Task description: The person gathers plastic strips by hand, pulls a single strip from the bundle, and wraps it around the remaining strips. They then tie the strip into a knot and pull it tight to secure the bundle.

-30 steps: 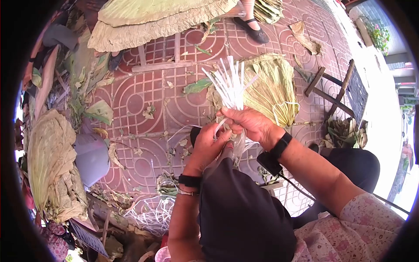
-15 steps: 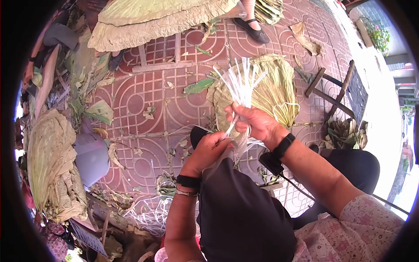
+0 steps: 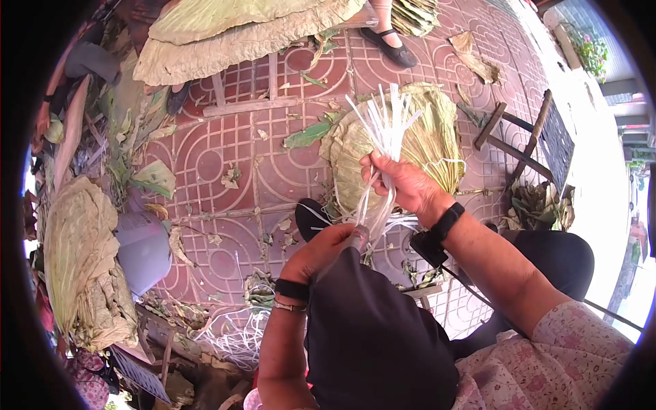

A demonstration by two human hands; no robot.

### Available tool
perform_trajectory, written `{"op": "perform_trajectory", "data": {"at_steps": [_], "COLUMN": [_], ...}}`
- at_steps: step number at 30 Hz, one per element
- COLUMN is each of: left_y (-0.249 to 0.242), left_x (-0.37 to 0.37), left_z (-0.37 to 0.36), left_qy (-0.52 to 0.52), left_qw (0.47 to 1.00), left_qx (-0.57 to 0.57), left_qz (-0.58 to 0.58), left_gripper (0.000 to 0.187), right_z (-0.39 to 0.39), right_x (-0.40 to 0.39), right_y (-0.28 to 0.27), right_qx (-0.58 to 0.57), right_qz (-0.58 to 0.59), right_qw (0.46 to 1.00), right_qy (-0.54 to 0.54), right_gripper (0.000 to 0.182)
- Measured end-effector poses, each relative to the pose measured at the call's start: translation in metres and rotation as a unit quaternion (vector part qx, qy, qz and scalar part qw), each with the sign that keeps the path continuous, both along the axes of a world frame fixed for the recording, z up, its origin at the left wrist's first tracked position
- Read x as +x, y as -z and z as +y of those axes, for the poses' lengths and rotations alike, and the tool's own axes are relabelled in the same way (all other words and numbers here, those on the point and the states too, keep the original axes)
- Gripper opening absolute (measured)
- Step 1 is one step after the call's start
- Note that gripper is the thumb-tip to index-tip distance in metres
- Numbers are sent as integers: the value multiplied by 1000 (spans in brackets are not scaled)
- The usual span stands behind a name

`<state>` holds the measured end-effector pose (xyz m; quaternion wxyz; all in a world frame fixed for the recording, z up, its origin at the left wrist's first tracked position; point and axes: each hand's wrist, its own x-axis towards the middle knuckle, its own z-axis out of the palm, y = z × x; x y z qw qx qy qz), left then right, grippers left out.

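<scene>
My right hand (image 3: 410, 188) is closed around a bundle of white plastic strips (image 3: 388, 133), whose loose ends fan out above the fist. Lower down, my left hand (image 3: 326, 247) pinches the strips beside my raised knee; its fingertips are partly hidden by the dark trouser leg (image 3: 383, 328). Between the two hands the strips run taut. Beyond the bundle, a stack of large dried leaves (image 3: 434, 133) lies spread like a fan on the paving, with a white strip across its right part.
A folding stool (image 3: 526, 137) stands at the right. At the left are a grey plastic container (image 3: 143, 249) and more dried leaves (image 3: 78, 253). A heap of white strips (image 3: 236, 335) lies below. Another person's shoe (image 3: 389, 48) shows beyond a raised leaf pile (image 3: 246, 37).
My left hand has moved down toward the knee, widening the gap between my hands. The right hand keeps its hold, shifted slightly right. The whole view has moved a little.
</scene>
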<state>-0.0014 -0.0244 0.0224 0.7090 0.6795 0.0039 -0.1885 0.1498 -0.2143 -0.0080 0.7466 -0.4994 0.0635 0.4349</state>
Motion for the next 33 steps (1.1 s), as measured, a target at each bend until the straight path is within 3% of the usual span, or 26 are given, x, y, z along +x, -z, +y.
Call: {"op": "perform_trajectory", "data": {"at_steps": [3,4,5,6,8,9,10,13,16,18,21,22,24,25,28,33], "left_y": [18,45,67,78,82,82,83,105,133,168,187,201,229,211,227,230], "left_x": [-2,1,0,-3,-12,-18,-23,-69,-143,-205,-259,-271,-282,-266,-266,-259], "left_z": [-5,-6,-4,-4,1,2,4,14,31,46,54,53,48,44,44,62], "left_qy": [-17,-4,10,-27,-96,-140,-184,-288,-417,-461,-461,-443,-406,-384,-347,-404], "left_qw": [999,999,999,993,989,986,980,943,867,791,757,752,740,739,721,761], "left_qx": [15,28,40,92,98,85,70,169,269,389,387,415,466,467,531,456], "left_qz": [-50,-25,6,-65,-53,-40,-30,-6,48,98,252,258,265,297,279,224], "left_gripper": [21,20,20,20,18,18,17,15,15,19,32,33,34,31,29,13], "right_z": [-5,-7,-10,-18,-39,-39,-54,-94,-125,-135,-114,-106,-82,-67,-28,22], "right_x": [10,13,20,30,58,63,81,122,141,141,115,104,75,60,18,-34], "right_y": [-3,-2,-4,-6,-12,-29,-28,-49,-76,-87,-86,-78,-59,-51,-29,-12], "right_qx": [-7,1,37,70,172,140,145,118,-97,-200,-241,-225,-223,-212,-156,-147], "right_qz": [-46,-47,1,51,104,90,37,-49,-257,-367,-378,-378,-315,-274,-138,46], "right_qw": [999,999,998,994,978,979,983,976,919,854,843,863,901,922,976,987], "right_qy": [23,26,45,67,62,116,104,179,284,310,297,250,199,170,66,-33], "right_gripper": [28,25,24,22,20,17,18,18,24,25,24,21,18,17,18,17]}}
